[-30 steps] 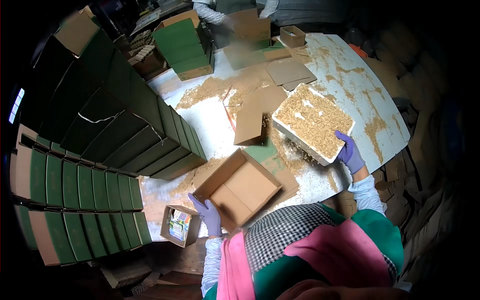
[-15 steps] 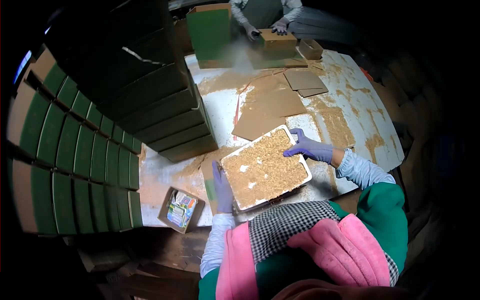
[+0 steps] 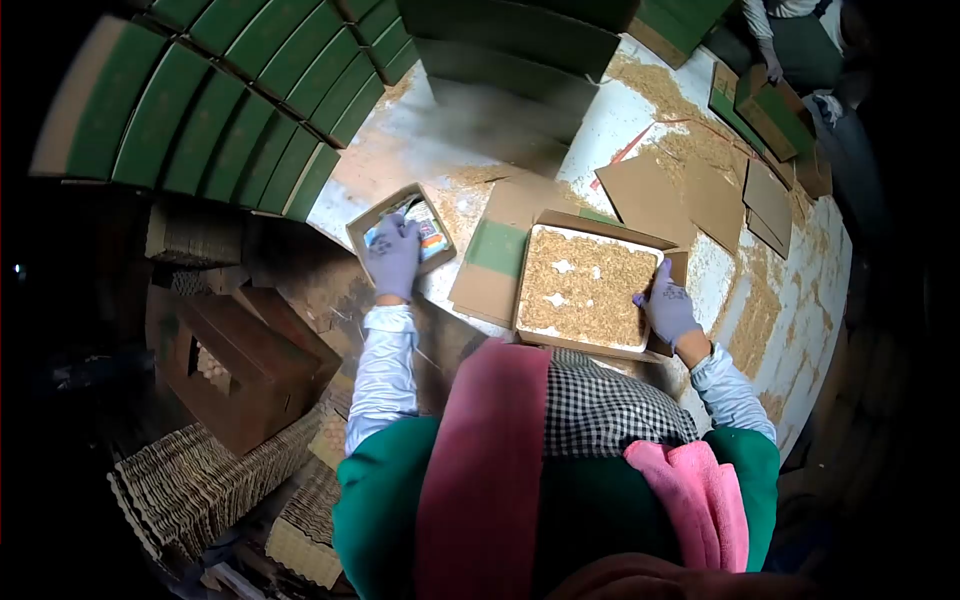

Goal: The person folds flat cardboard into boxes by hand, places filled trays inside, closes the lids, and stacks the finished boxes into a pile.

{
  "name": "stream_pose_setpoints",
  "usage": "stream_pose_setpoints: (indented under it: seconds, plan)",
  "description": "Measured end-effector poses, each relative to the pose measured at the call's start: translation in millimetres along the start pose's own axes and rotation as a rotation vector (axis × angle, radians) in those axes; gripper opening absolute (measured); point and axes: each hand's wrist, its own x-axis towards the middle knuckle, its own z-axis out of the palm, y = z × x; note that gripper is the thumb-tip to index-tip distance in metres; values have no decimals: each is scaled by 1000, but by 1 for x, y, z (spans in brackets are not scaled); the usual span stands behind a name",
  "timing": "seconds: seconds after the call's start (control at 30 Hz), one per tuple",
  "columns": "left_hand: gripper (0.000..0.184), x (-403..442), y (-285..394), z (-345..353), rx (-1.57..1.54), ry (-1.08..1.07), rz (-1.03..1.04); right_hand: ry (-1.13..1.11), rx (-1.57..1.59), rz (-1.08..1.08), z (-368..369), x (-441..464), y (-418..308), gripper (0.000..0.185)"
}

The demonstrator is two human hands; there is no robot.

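Observation:
My left hand (image 3: 393,256), in a purple glove, reaches into a small cardboard box (image 3: 438,262) of colourful printed packets (image 3: 428,226). Its fingers point down onto the packets, and whether they grip one cannot be made out. A white tray (image 3: 582,286) filled with golden husks, with a few white patches showing, sits inside an open cardboard box (image 3: 606,229). My right hand (image 3: 670,306), gloved too, is at the right edge of that tray, thumb over the rim and fingers against the side.
Green boxes (image 3: 240,110) are stacked at the upper left, and darker ones (image 3: 510,50) at the top. Flat cardboard (image 3: 650,200) and scattered husks lie on the white table (image 3: 800,350). Egg trays (image 3: 210,480) stand at the lower left. Another person (image 3: 800,50) handles a box at the upper right.
The husk-filled tray has gone from beside the open box into it. My left hand has left the tray and moved to the small box. The view has swung to the left.

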Motion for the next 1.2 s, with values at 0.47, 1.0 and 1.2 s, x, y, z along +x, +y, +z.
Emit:
stream_pose_setpoints:
  seconds: [0.47,1.0,1.2]
  plan:
    - [26,-31,83,-31,-84,-47,97,157,83,361,29,187,134,102]
    - [25,-117,209,-6,-178,-391,1008,-196,6,-734,54,-33,18,31]
    - [33,-104,152,54,-50,-785,1229,514,464,-419,-18,-57,27,52]
